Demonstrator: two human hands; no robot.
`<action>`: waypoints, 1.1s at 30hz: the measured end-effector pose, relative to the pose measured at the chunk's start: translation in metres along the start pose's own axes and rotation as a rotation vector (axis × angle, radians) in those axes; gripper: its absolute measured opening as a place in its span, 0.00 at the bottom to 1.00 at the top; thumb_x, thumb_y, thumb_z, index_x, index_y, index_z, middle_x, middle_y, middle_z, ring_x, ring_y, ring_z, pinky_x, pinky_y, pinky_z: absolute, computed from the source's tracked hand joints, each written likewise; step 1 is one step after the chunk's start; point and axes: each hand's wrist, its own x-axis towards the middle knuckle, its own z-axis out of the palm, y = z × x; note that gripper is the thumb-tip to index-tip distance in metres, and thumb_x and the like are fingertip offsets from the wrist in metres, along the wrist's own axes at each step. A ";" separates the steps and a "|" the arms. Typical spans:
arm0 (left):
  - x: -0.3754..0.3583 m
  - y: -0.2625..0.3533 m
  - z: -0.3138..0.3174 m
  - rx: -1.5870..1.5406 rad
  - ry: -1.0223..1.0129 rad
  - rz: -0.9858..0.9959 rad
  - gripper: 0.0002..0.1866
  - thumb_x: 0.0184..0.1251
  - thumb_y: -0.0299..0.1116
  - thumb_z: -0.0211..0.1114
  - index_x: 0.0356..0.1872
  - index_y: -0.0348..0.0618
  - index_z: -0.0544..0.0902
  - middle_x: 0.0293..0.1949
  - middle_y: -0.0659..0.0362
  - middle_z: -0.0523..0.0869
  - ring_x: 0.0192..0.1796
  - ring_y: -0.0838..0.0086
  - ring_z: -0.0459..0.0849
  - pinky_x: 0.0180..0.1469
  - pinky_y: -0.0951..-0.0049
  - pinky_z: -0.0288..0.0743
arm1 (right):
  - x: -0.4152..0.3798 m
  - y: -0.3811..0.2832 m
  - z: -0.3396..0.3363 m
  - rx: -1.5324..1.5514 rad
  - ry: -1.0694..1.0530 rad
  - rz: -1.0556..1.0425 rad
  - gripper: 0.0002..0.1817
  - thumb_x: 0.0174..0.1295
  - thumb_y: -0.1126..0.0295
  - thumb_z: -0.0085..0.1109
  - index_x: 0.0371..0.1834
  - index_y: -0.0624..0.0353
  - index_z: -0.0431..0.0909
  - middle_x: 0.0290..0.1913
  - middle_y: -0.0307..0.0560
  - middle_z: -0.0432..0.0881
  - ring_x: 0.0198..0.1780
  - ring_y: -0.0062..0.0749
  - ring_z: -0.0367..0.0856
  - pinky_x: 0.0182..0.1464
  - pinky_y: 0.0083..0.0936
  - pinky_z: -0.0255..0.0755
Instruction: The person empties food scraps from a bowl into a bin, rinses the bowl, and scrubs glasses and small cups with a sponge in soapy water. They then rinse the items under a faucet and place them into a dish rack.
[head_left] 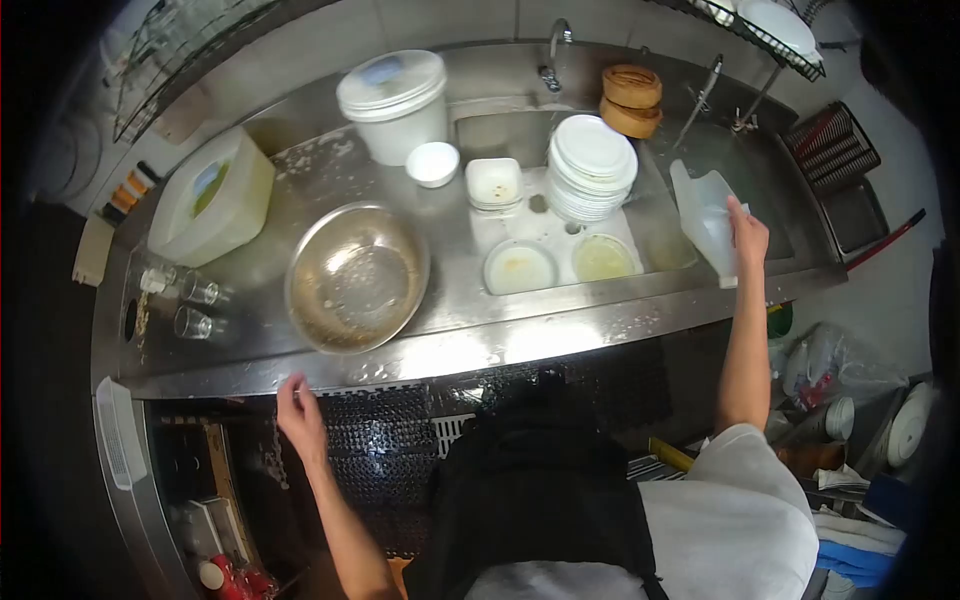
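My right hand (748,238) grips a translucent plastic jug (706,218) held tilted over the right sink basin (770,190). My left hand (298,408) hangs below the front edge of the steel counter (450,345), fingers apart, holding nothing. Closest to it on the counter is a large metal mixing bowl (357,275). In the middle sink stand a stack of white plates (592,165) and two shallow white bowls (520,266), the second bowl (604,257) to the right.
A white lidded bucket (393,103), a small white bowl (433,162) and a square dish (494,183) stand at the back. A white lidded container (212,196) and small glasses (197,305) sit left. Wooden bowls (631,100) stand by the tap (553,55). A rubber mat (500,400) covers the floor.
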 end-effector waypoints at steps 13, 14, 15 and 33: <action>0.065 0.177 0.150 0.448 -0.139 0.014 0.13 0.61 0.31 0.58 0.47 0.47 0.79 0.31 0.43 0.83 0.40 0.48 0.82 0.42 0.51 0.73 | 0.284 0.237 0.004 -0.283 -0.322 -0.061 0.24 0.55 0.56 0.60 0.45 0.68 0.80 0.40 0.53 0.83 0.39 0.37 0.80 0.43 0.37 0.72; 0.070 0.185 0.137 0.352 -0.109 -0.102 0.13 0.62 0.32 0.60 0.47 0.47 0.80 0.31 0.42 0.82 0.38 0.47 0.81 0.42 0.57 0.75 | 0.295 0.245 -0.005 -0.105 -0.334 0.054 0.24 0.56 0.57 0.60 0.44 0.71 0.80 0.39 0.47 0.81 0.39 0.30 0.76 0.42 0.34 0.70; 0.073 0.187 0.121 0.125 -0.066 -0.123 0.11 0.62 0.29 0.63 0.45 0.42 0.81 0.32 0.48 0.85 0.33 0.57 0.82 0.42 0.66 0.75 | 0.318 0.265 -0.017 0.000 -0.401 0.037 0.20 0.57 0.59 0.59 0.43 0.68 0.81 0.34 0.41 0.79 0.34 0.27 0.73 0.39 0.30 0.70; 0.008 0.230 0.063 0.552 0.045 -0.214 0.13 0.61 0.32 0.61 0.47 0.48 0.82 0.38 0.46 0.85 0.44 0.51 0.83 0.46 0.54 0.75 | 0.127 0.017 0.089 0.602 -1.075 0.143 0.19 0.50 0.68 0.55 0.47 0.60 0.77 0.42 0.39 0.79 0.43 0.27 0.77 0.44 0.25 0.70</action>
